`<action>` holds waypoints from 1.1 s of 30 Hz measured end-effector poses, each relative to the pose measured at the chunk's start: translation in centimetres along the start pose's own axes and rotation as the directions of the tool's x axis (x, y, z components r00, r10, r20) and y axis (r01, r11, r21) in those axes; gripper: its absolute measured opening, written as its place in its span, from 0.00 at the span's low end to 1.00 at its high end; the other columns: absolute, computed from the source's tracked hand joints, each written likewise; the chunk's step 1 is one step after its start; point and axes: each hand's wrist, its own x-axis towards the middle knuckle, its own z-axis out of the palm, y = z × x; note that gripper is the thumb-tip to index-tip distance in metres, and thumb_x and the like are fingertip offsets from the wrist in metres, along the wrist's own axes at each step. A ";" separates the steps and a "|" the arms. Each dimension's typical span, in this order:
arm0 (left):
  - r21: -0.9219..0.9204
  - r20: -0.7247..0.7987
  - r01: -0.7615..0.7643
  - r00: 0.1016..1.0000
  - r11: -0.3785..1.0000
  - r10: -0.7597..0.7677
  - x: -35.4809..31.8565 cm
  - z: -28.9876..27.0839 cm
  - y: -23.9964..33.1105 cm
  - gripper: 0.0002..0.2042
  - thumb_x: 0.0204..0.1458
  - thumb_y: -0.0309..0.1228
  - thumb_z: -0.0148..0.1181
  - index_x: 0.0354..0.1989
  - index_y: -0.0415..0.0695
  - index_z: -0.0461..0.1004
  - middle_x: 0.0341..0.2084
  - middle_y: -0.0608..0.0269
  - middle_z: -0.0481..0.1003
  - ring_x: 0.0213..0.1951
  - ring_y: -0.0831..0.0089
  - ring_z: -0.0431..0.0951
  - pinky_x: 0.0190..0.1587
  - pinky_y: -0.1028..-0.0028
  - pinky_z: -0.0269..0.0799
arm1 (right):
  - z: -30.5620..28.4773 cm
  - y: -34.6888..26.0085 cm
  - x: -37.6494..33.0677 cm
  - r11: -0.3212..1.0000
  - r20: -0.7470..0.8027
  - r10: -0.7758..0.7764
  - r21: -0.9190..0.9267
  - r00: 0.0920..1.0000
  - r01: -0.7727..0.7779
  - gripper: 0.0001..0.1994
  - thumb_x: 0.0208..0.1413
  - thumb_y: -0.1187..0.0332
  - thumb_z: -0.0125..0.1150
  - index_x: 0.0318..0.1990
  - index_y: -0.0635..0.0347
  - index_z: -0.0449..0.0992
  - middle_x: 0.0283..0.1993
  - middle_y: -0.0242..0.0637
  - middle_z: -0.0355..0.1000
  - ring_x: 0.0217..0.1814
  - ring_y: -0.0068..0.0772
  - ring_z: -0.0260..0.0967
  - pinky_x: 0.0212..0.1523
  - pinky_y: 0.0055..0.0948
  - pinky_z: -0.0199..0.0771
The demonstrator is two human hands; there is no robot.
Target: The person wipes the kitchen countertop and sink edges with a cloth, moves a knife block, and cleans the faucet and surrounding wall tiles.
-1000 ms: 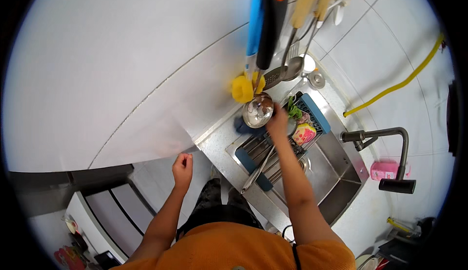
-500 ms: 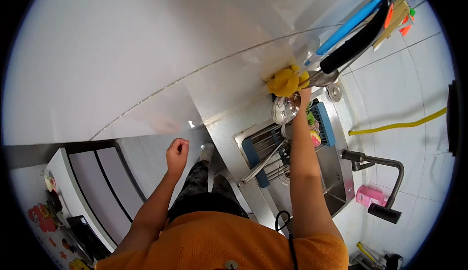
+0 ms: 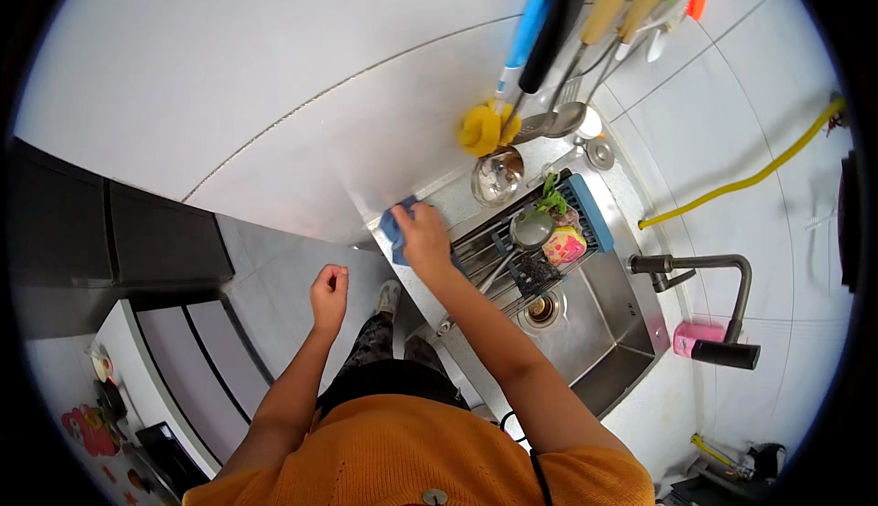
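My right hand (image 3: 425,239) presses a dark blue cloth (image 3: 392,232) onto the corner of the counter, beside the wall panel and left of the sink. Part of the cloth is hidden under the fingers. My left hand (image 3: 329,298) hangs over the floor in a loose fist, apart from the counter, with nothing showing in it. Just beyond my right wrist, a drying rack (image 3: 596,215) with blue ends lies across the sink (image 3: 599,323). On the rack rest a ladle (image 3: 530,230), green leaves (image 3: 551,197) and a pink and yellow sponge (image 3: 564,245).
Above the counter hang several utensils, among them a black-handled one (image 3: 553,35), a steel ladle (image 3: 498,177) and a yellow scrubber (image 3: 485,129). A tap (image 3: 695,264) stands at the sink's right, near a pink container (image 3: 695,337). A yellow hose (image 3: 750,177) runs along the tiles.
My right hand has come back from the counter's far end, under the hanging utensils, to the near-left corner, where the blue cloth now shows. The left fist has barely moved. The view has shifted.
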 end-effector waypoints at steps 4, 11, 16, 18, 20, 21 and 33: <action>-0.024 0.048 0.015 0.999 1.000 -0.014 0.1 0.1 0.2 0.09 0.55 0.30 0.53 0.24 0.40 0.68 0.18 0.70 0.67 0.23 0.83 0.65 0.26 0.81 0.63 | -1.3 -0.4 -0.1 0.992 0.127 -0.061 0.115 0.990 0.046 0.22 0.39 0.80 0.57 0.46 0.48 0.75 0.42 0.43 0.66 0.47 0.48 0.64 0.46 0.39 0.67; 0.031 0.128 -0.046 0.991 0.998 0.042 0.9 3.0 0.5 0.10 0.55 0.30 0.52 0.23 0.41 0.67 0.18 0.70 0.66 0.22 0.82 0.65 0.25 0.80 0.62 | -11.5 4.6 -1.4 0.902 0.155 -0.136 0.429 0.978 0.058 0.23 0.39 0.79 0.59 0.47 0.49 0.75 0.44 0.41 0.68 0.49 0.45 0.65 0.51 0.33 0.65; 0.084 0.173 -0.129 0.978 0.988 0.113 0.8 6.5 2.5 0.11 0.54 0.30 0.55 0.22 0.39 0.67 0.14 0.72 0.62 0.20 0.86 0.59 0.22 0.79 0.56 | -21.8 11.8 -2.9 0.972 -0.113 0.009 0.234 0.994 0.018 0.25 0.36 0.83 0.56 0.46 0.52 0.75 0.41 0.41 0.69 0.47 0.44 0.66 0.49 0.32 0.65; 0.082 0.207 -0.148 0.970 0.986 0.129 1.0 8.2 4.0 0.09 0.53 0.29 0.55 0.24 0.39 0.70 0.15 0.69 0.65 0.20 0.83 0.62 0.22 0.78 0.59 | -25.1 15.1 -3.5 0.970 -0.149 0.185 0.187 0.971 -0.156 0.26 0.34 0.86 0.52 0.45 0.53 0.75 0.40 0.42 0.69 0.46 0.45 0.66 0.47 0.31 0.66; 0.129 0.255 -0.323 0.925 0.938 0.283 1.5 10.1 5.4 0.08 0.54 0.28 0.54 0.25 0.39 0.70 0.17 0.71 0.65 0.21 0.84 0.63 0.24 0.80 0.60 | -27.0 18.3 -4.3 0.952 -0.203 0.305 0.029 0.931 -0.306 0.27 0.32 0.87 0.50 0.44 0.52 0.75 0.39 0.43 0.69 0.45 0.46 0.66 0.45 0.32 0.67; 0.159 0.279 -0.352 0.912 0.922 0.300 1.7 11.1 6.0 0.07 0.53 0.28 0.55 0.26 0.38 0.70 0.17 0.67 0.66 0.21 0.82 0.65 0.25 0.78 0.63 | -27.4 19.9 -4.6 0.940 -0.252 0.325 -0.019 0.911 -0.341 0.26 0.33 0.86 0.51 0.44 0.52 0.76 0.40 0.45 0.69 0.45 0.46 0.66 0.45 0.34 0.67; 0.182 0.538 -0.816 0.550 0.549 0.639 5.8 22.3 8.7 0.03 0.46 0.25 0.58 0.23 0.42 0.71 0.20 0.58 0.70 0.23 0.58 0.71 0.26 0.64 0.67 | -21.8 29.3 -2.8 0.761 -0.213 0.552 -0.266 0.806 -0.591 0.33 0.42 0.66 0.63 0.60 0.55 0.61 0.64 0.54 0.51 0.64 0.56 0.51 0.61 0.42 0.57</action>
